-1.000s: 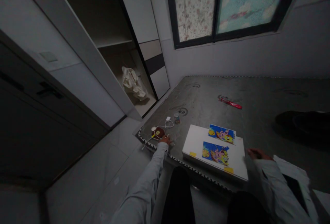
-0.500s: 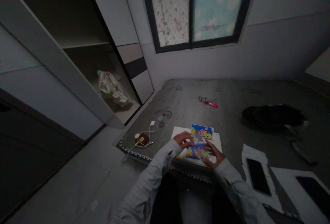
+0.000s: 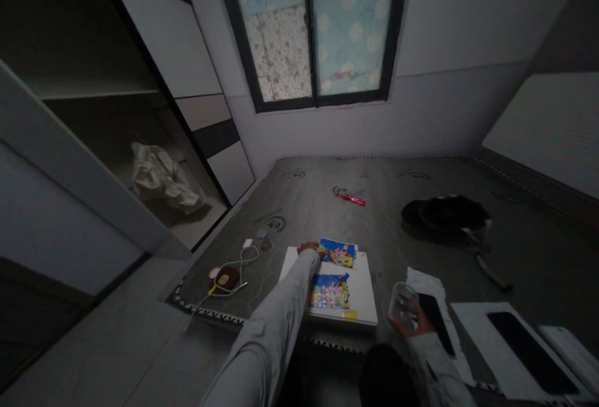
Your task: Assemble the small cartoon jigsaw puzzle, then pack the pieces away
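A white board [image 3: 365, 298] lies at the near edge of the grey mattress [image 3: 374, 207]. Two colourful cartoon pictures are on it: one at its far edge [image 3: 339, 252], one in the middle [image 3: 330, 289]. My left hand [image 3: 309, 248] reaches over the board and rests at the left end of the far picture; its fingers are hard to make out. My right hand [image 3: 412, 323] is to the right of the board, closed around a small clear cup [image 3: 403, 304] held just above the mattress.
A dark red round device with a white cable [image 3: 228, 277] and a small jar [image 3: 264, 240] sit left of the board. A red wrapper [image 3: 350, 196] lies farther back, a dark cap [image 3: 444, 213] at right. Phones on white sheets [image 3: 515, 344] lie near right. An open wardrobe [image 3: 159, 173] holds crumpled cloth.
My right hand left the board and moved right, now holding a clear cup. My left hand moved up to the far picture. The camera turned right.
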{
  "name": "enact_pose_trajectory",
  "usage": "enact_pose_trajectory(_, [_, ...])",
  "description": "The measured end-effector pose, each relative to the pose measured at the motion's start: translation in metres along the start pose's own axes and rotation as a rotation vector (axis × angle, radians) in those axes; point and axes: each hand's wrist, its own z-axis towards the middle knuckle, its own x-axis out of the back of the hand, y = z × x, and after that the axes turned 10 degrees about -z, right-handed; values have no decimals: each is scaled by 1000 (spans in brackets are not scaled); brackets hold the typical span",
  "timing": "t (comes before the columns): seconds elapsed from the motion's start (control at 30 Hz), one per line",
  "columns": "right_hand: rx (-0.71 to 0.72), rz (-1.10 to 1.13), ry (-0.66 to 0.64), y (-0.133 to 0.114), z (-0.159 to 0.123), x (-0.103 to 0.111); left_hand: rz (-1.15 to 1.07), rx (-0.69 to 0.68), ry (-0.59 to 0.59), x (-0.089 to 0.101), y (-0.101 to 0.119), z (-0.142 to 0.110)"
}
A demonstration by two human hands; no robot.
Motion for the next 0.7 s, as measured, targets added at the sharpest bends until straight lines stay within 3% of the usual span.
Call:
enact_pose_trajectory(0.13, [-2,53,59,1,-2,-3,-345,-86,132,5,-8,2])
enact_pose_trajectory(0.27, [136,176,2,-15,2,-2,-588,-166,209,34,-15,-27])
enact_pose_trajectory(0.33, [208,228,-25,-36,4,3,-709,-227,215,51,-19,-59])
enact_pose_trajectory(0.4, [292,275,-96,-64,4,9,-856,-282,147,66,-24,-102])
enact_pose_trajectory(0.53, [386,425,-242,-119,-11,20,-972,-342,-169,82,-32,-195])
enact_pose_trajectory(0.7, [378,399,-177,-145,-55,29,-1039,-486,-77,93,-38,-274])
